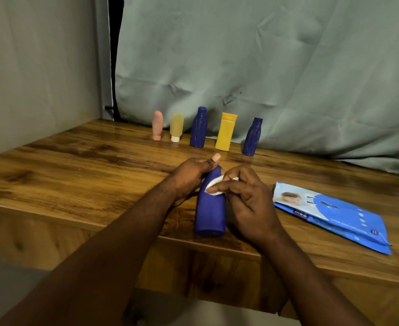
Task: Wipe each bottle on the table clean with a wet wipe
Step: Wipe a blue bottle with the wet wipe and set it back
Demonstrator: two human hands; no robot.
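Both forearms reach in from the near edge toward the blue bottle (210,212), which lies tilted over the front of the counter (76,165), base toward the person. The left hand (189,180) grips it around the neck, thumb up, while the right hand (248,198) pinches a folded wet wipe (213,187) against its shoulder. To wipe it well, the left hand should probably turn the bottle as the wipe runs down to the base. Waiting at the back stand a pink bottle (157,125), a pale bottle (176,127), a dark blue bottle (198,128), a yellow bottle (226,132) and another blue one (252,137). On the wipes pack (335,212) only "mee" is readable.
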